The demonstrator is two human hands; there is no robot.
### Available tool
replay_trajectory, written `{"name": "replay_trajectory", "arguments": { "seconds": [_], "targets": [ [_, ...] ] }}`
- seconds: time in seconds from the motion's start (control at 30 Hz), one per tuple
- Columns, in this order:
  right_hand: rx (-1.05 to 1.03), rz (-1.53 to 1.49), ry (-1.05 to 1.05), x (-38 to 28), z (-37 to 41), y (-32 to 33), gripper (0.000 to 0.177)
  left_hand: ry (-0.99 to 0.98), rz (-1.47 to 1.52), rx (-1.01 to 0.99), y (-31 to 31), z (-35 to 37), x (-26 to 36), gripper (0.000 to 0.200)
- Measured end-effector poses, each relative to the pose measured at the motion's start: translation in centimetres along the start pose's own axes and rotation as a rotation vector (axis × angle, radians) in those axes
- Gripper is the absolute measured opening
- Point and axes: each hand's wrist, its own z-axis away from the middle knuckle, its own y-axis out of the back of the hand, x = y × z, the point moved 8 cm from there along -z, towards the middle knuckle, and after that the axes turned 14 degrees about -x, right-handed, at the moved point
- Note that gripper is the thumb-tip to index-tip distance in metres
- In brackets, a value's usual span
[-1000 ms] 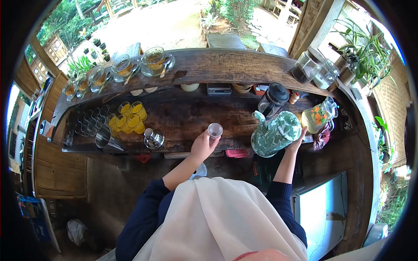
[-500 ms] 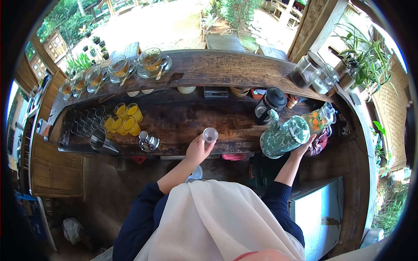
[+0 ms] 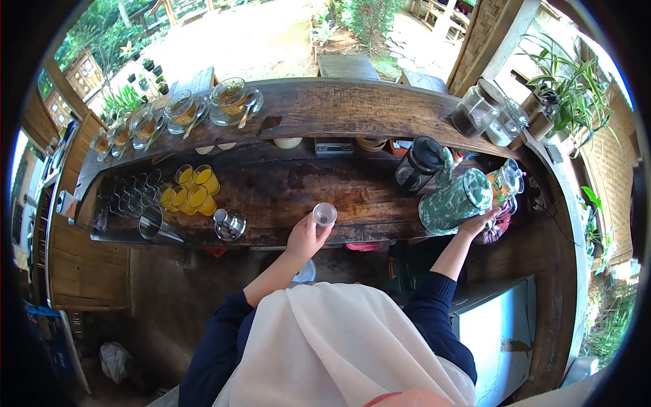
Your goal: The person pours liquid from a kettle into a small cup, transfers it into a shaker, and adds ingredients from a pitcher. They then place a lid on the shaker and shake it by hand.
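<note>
evidently, two-handed holding observed.
left grip pinches small cup mouth up, presumably against spills; right grip clasps mottled pitcher sideways, apparently steadying its weight.

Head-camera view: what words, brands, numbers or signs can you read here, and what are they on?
No text is readable.
Small scale: its display is too small to read.
Dark case under the counter: small orange mark, too small to read.
Enamel pitcher, cup: no lettering visible.
</note>
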Motion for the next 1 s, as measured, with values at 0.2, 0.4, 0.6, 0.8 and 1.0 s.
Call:
{"name": "replay_trajectory", "arguments": {
  "seconds": [0.2,0.4,0.6,0.8,1.0],
  "targets": [
    [0.088,0.09,0.025,1.2,-1.2,1.2,0.075,0.018,-0.008,0.004,0.0,0.0,-0.1,0.039],
    [0.169,0.132,0.055,1.2,-1.4,1.2,0.072,0.036,0.008,-0.025,0.0,-0.1,0.0,0.036],
    [0.225,0.169,0.08,1.2,-0.8,0.6,0.067,0.031,0.007,-0.015,0.2,-0.2,0.3,0.034],
    [0.35,0.306,0.112,-0.5,0.9,-2.0,0.07,0.037,-0.013,-0.008,0.0,-0.1,0.0,0.036],
    [0.437,0.319,0.141,-0.7,1.3,-3.2,0.071,0.035,-0.01,-0.006,-0.1,-0.1,-0.1,0.037]
  ]
}}
